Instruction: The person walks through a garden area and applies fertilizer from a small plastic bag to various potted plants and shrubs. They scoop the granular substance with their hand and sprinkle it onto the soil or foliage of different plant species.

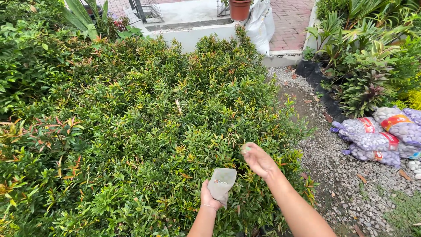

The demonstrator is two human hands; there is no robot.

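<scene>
— What sat leftmost?
— A wide hedge (131,123), green with reddish tips, filling the frame from 9 o'clock.
— And the hands?
— The left hand (209,197) gripped a grey pouch (221,183) at its lower end; its long axis ran upright, mouth toward 12 o'clock. The right hand (258,160), at 1 o'clock from it and apart, pinched something small and pale.
— Further right?
— A gravel path (333,175), net bags of stones (379,136) at 3 o'clock, a terracotta pot (240,8) at 12.
</scene>
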